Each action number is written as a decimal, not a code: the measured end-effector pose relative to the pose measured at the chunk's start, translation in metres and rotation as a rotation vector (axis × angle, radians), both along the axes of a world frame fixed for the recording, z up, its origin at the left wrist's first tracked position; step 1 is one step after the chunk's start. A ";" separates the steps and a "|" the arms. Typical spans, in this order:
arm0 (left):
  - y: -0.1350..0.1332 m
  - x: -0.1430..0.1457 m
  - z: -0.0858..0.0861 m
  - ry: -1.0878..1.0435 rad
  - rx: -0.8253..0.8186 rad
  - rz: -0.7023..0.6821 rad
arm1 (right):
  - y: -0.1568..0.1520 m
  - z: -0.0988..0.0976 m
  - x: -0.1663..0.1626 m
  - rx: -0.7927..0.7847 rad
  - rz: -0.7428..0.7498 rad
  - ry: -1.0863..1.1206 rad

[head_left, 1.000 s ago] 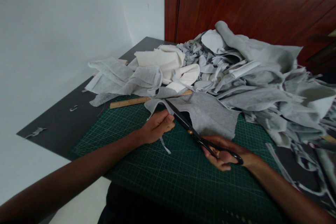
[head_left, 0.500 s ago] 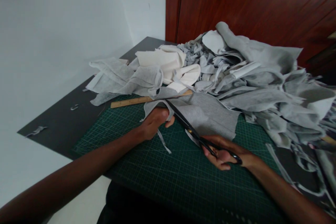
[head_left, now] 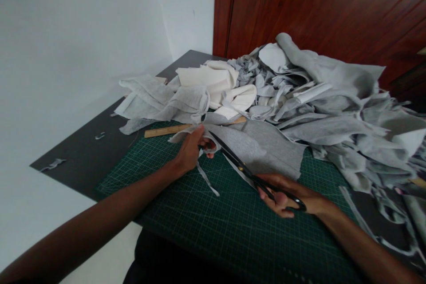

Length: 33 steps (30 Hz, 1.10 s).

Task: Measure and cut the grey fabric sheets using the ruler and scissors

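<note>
Green gridded cutting mat (head_left: 199,226) lies on a dark table (head_left: 83,164), with cloth scraps (head_left: 336,128) heaped on the far and right sides. Left hand (head_left: 193,148) pinches the left end of the grey cloth (head_left: 276,142), which lies mid-mat, partly over a wooden ruler (head_left: 163,131); right hand (head_left: 279,193), fingers closed round the handles, holds black scissors (head_left: 244,171) against the cloth, tips pointing far left
</note>
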<state>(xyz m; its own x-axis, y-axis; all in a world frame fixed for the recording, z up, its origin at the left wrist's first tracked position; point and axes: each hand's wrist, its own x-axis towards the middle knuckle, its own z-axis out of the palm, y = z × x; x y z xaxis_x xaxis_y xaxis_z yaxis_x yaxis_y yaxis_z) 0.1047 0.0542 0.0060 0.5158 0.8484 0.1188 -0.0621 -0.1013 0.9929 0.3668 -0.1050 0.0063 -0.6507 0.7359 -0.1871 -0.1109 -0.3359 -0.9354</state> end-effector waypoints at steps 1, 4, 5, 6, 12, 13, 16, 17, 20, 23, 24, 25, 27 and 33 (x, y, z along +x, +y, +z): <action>0.000 0.000 -0.001 -0.008 0.002 -0.032 | 0.000 0.000 0.000 -0.001 -0.002 -0.007; 0.000 -0.002 -0.002 -0.039 -0.009 -0.144 | 0.000 0.000 -0.001 -0.014 -0.010 -0.013; 0.000 -0.002 -0.001 -0.056 -0.019 -0.179 | 0.000 0.001 -0.001 -0.023 -0.014 -0.008; 0.000 -0.002 0.000 -0.069 -0.028 -0.216 | 0.000 0.001 -0.002 -0.033 -0.017 -0.002; 0.000 0.002 0.003 -0.049 -0.032 -0.316 | 0.001 0.002 -0.003 -0.033 -0.013 -0.002; -0.001 0.002 0.003 -0.021 -0.021 -0.311 | 0.001 0.002 -0.003 -0.024 -0.014 -0.001; -0.003 0.001 0.003 0.061 0.024 -0.329 | 0.001 0.002 -0.002 -0.005 -0.023 -0.011; -0.004 0.001 0.005 0.078 0.046 -0.346 | 0.001 0.002 -0.002 -0.004 -0.024 -0.013; -0.007 0.000 0.009 0.110 0.125 -0.345 | 0.001 0.002 -0.002 -0.021 -0.014 -0.013; -0.007 -0.001 0.010 0.154 0.185 -0.310 | 0.002 0.002 -0.002 -0.051 -0.011 -0.009; -0.006 -0.001 0.007 0.157 0.191 -0.297 | 0.002 0.002 -0.002 -0.058 -0.014 -0.004; -0.004 -0.001 0.004 0.152 0.189 -0.284 | 0.002 0.001 -0.002 -0.064 -0.018 0.002; -0.001 -0.001 -0.004 0.118 0.171 -0.259 | 0.002 0.001 -0.003 -0.072 -0.026 0.010; 0.001 0.001 -0.014 0.074 0.126 -0.226 | 0.002 0.004 -0.005 -0.075 -0.041 -0.014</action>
<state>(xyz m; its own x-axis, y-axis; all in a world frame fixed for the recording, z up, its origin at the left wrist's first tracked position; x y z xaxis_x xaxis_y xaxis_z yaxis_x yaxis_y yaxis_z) 0.1058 0.0553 -0.0079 0.7016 0.6916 0.1715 -0.0252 -0.2165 0.9760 0.3619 -0.1033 0.0099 -0.6172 0.7455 -0.2517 -0.1130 -0.4006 -0.9093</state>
